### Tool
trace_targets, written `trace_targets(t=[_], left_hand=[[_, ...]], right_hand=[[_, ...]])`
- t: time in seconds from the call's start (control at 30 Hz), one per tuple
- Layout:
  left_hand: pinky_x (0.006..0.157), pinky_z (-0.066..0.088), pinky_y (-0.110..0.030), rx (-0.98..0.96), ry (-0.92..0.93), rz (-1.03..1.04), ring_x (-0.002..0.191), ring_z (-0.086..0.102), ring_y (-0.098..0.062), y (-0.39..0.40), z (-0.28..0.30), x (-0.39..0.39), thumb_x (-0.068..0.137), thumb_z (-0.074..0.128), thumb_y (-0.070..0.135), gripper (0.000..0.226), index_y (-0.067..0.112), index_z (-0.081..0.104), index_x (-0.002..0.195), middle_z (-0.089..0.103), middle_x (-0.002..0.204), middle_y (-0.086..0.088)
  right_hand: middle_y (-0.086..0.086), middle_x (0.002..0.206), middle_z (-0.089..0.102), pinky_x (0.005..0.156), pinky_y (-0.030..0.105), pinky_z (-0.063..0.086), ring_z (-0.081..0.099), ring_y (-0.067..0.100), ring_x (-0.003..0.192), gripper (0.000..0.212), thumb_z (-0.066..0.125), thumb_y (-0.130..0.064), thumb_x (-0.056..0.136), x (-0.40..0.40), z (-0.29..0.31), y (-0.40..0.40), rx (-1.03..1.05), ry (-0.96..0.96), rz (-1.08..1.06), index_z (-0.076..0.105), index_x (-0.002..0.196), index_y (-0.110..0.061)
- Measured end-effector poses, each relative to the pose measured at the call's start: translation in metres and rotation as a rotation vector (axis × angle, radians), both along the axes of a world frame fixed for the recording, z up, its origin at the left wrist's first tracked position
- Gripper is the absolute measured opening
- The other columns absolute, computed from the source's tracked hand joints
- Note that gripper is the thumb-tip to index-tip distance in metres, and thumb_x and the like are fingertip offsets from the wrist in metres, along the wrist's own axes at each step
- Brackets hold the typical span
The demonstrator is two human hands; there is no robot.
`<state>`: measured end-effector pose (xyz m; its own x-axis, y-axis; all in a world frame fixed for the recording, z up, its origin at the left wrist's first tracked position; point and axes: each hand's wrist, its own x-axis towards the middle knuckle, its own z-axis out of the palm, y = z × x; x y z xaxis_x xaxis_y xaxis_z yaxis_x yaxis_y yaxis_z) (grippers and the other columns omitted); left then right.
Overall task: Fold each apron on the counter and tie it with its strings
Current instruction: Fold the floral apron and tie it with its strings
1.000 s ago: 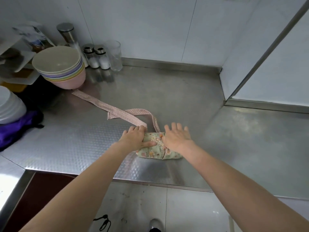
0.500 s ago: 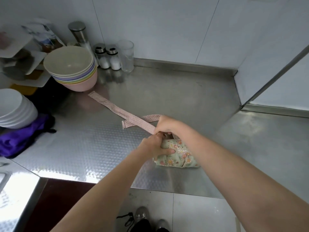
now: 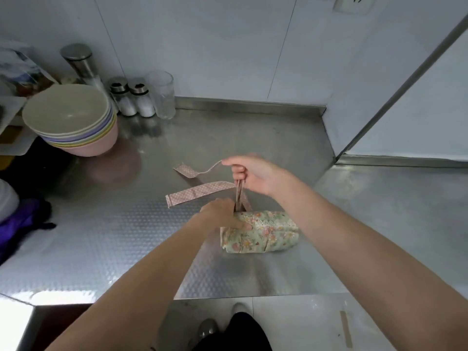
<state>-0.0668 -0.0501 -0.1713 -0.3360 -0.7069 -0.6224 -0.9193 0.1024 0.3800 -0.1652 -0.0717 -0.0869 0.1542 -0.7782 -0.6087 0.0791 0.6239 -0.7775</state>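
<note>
Nearest, at six o'clock below the counter edge, the person's shoes (image 3: 222, 323) stand on a pale tiled floor. Both bare forearms reach up from the bottom of the view toward the middle of the steel counter (image 3: 101, 244).

At the centre lies the apron (image 3: 260, 231), already rolled into a compact green floral bundle with a strip of white lace along its top. It rests flat on the counter, slightly to four o'clock of the meeting hands. The left hand (image 3: 222, 216) presses down on the bundle's left end, thumb laid across the cloth, pinning it; how its other fingers stand is hidden.

Just beyond, toward twelve o'clock, the right hand (image 3: 253, 174) is closed around the pink dotted strings (image 3: 200, 191), lifting them taut straight up from the bundle. One loose end trails to nine o'clock on the steel, another loops off the raised fingers toward ten o'clock.

By my reading the folding is done and the tying has only begun: no string is visibly wrapped around the roll yet, and no knot shows. Wrapping and knotting remain. No other apron can be seen waiting.

Further out, at ten o'clock, a stack of pastel bowls (image 3: 73, 122) sits well apart, with two shakers (image 3: 131, 100) and a clear glass (image 3: 162, 95) against the wall at eleven o'clock.
</note>
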Motion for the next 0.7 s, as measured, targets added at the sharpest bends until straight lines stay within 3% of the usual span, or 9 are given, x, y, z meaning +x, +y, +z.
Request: trace_targets(t=[0.1,0.2,0.3,0.33,0.43,0.57,0.63,0.7], left_hand=[[0.094,0.047,-0.032,0.035,0.072,0.071,0.107,0.058,-0.021,-0.006,0.003,-0.003,0.066,0.074,0.057,0.070,0.011,0.058,0.116,0.062,0.117,-0.003],[0.077,0.046,-0.019,0.048,0.199,0.167,0.094,0.057,-0.012,-0.010,0.004,0.000,0.067,0.079,0.046,0.053,0.016,0.061,0.106,0.062,0.102,0.005],[0.089,0.049,-0.029,0.029,0.250,0.253,0.100,0.061,-0.017,-0.017,0.003,-0.001,0.055,0.078,0.061,0.075,0.011,0.062,0.108,0.065,0.109,-0.001],[0.090,0.049,-0.031,0.032,0.282,0.296,0.101,0.061,-0.018,-0.019,0.004,-0.001,0.058,0.079,0.058,0.072,0.009,0.062,0.108,0.065,0.109,-0.004],[0.064,0.045,-0.025,0.035,0.358,0.391,0.087,0.055,-0.016,-0.027,0.010,0.000,0.075,0.076,0.035,0.037,0.012,0.053,0.092,0.057,0.097,-0.002],[0.049,0.037,-0.018,0.110,0.399,0.508,0.068,0.050,-0.014,-0.032,0.016,0.007,0.081,0.069,0.036,0.034,0.010,0.059,0.102,0.056,0.082,-0.002],[0.034,0.028,-0.013,0.125,0.469,0.604,0.053,0.041,-0.010,-0.036,0.018,0.010,0.085,0.066,0.031,0.020,0.015,0.057,0.094,0.050,0.068,0.000],[0.033,0.026,-0.013,0.129,0.548,0.658,0.051,0.039,-0.009,-0.042,0.023,0.010,0.088,0.062,0.027,0.010,0.019,0.056,0.088,0.049,0.067,0.001]], right_hand=[[-0.009,0.031,0.024,0.045,0.020,0.022,0.018,0.004,0.027,0.025,0.054,-0.006,0.092,-0.010,0.018,-0.009,-0.044,0.042,-0.101,0.047,0.069,-0.012],[-0.006,0.026,0.019,0.032,0.012,0.016,0.014,0.004,0.020,0.037,0.034,-0.016,0.101,-0.026,0.032,-0.014,-0.027,-0.105,-0.276,0.036,0.064,-0.015],[-0.006,0.025,0.018,0.032,0.009,0.011,0.013,0.004,0.019,0.041,0.023,-0.017,0.102,-0.037,0.039,-0.012,-0.033,-0.174,-0.328,0.033,0.062,-0.015],[-0.006,0.025,0.018,0.033,0.010,0.011,0.013,0.004,0.019,0.041,0.021,-0.016,0.101,-0.039,0.040,-0.009,-0.038,-0.177,-0.326,0.033,0.062,-0.015],[-0.006,0.025,0.020,0.034,0.011,0.011,0.014,0.003,0.019,0.040,0.019,-0.012,0.100,-0.053,0.032,0.004,-0.021,-0.193,-0.381,0.033,0.063,-0.014],[-0.005,0.027,0.023,0.047,0.021,0.022,0.017,0.006,0.021,0.038,0.020,-0.008,0.099,-0.081,-0.002,0.034,0.095,-0.256,-0.561,0.035,0.065,-0.013],[-0.003,0.028,0.024,0.056,0.023,0.034,0.022,0.009,0.022,0.038,0.022,-0.007,0.100,-0.084,-0.023,0.050,0.183,-0.322,-0.670,0.035,0.064,-0.010],[0.000,0.029,0.026,0.062,0.028,0.042,0.031,0.012,0.029,0.036,0.028,-0.006,0.100,-0.081,-0.043,0.063,0.267,-0.355,-0.729,0.039,0.065,-0.008]])
